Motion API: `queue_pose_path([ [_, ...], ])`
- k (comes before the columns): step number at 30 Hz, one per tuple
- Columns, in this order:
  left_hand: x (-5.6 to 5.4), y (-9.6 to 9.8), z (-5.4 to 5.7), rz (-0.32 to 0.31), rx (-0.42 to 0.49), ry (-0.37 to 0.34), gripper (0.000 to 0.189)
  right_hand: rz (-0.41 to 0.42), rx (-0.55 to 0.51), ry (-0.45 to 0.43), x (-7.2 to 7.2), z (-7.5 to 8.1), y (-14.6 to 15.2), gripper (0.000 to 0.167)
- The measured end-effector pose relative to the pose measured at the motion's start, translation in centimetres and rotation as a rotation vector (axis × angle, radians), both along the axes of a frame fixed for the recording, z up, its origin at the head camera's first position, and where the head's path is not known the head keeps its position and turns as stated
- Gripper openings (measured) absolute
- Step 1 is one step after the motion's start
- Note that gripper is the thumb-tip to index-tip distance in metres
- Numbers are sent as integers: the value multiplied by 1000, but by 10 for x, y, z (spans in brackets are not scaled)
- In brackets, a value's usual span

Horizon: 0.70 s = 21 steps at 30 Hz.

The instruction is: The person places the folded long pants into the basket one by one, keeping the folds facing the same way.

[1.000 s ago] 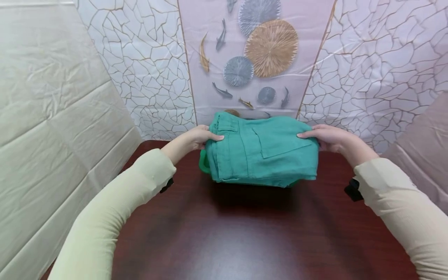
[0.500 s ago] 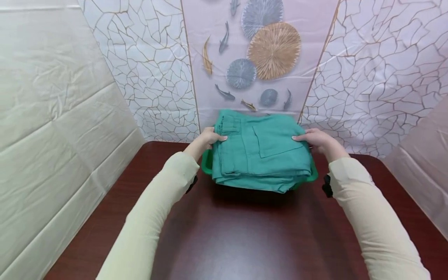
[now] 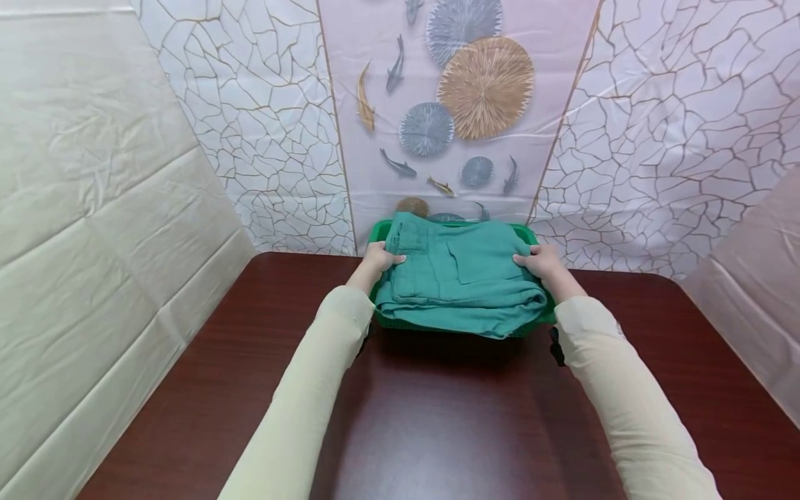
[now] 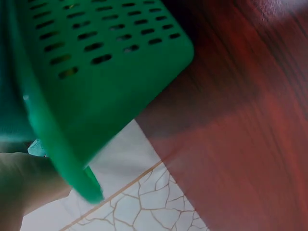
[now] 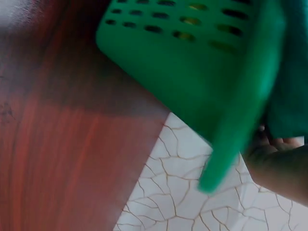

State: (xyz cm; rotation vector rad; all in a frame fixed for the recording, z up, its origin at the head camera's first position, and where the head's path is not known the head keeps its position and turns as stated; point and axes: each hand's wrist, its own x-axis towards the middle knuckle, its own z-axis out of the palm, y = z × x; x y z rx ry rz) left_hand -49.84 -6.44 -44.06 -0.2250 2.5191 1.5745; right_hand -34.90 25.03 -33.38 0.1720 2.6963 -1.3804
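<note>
Folded teal trousers (image 3: 462, 278) lie across the top of a green plastic basket (image 3: 550, 312), their front edge drooping over its near rim. My left hand (image 3: 378, 260) grips the left side of the folded bundle, thumb on top. At the opposite side my right hand (image 3: 542, 265) pinches the cloth the same way, with the fingers underneath out of sight. The slotted basket wall (image 4: 110, 82) fills much of the left wrist view, with part of the left hand (image 4: 29, 183) behind the rim. In the right wrist view, the right hand (image 5: 279, 163) shows beside the teal cloth.
The basket stands at the back of a dark reddish-brown table (image 3: 437, 417). A patterned cloth backdrop (image 3: 269, 125) hangs just behind it. A pale quilted cloth (image 3: 112, 229) borders the left side, and another pale cloth (image 3: 756, 292) the right.
Both hands have lowered the folded trousers onto the basket and come closer together. More of the basket's rim shows at the back and right than before.
</note>
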Motion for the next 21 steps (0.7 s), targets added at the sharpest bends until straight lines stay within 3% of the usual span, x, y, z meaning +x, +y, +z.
queue_pose_path([
  [3,3,1,-5,-32,-32,46,79,-17,20,-1,0,-6,-1,52],
  [11,4,13,-25,30,-262,207,65,9,108,32,9,-3,-3,53],
  [12,14,15,-16,31,-292,206,62,20,120,32,12,-1,-4,53],
  [14,25,12,-6,-30,-306,199,67,57,176,48,17,4,-4,55],
  [16,41,10,11,-116,-328,202,76,108,238,81,23,9,-6,56],
  [18,67,10,37,-227,-350,186,86,184,328,117,29,14,-7,57],
  [19,70,8,39,-282,-368,204,90,226,376,134,32,15,-7,58],
  [20,80,9,47,-320,-403,216,91,258,416,138,35,17,-8,59],
  [21,99,9,62,-356,-419,210,93,283,443,134,38,18,-7,61],
])
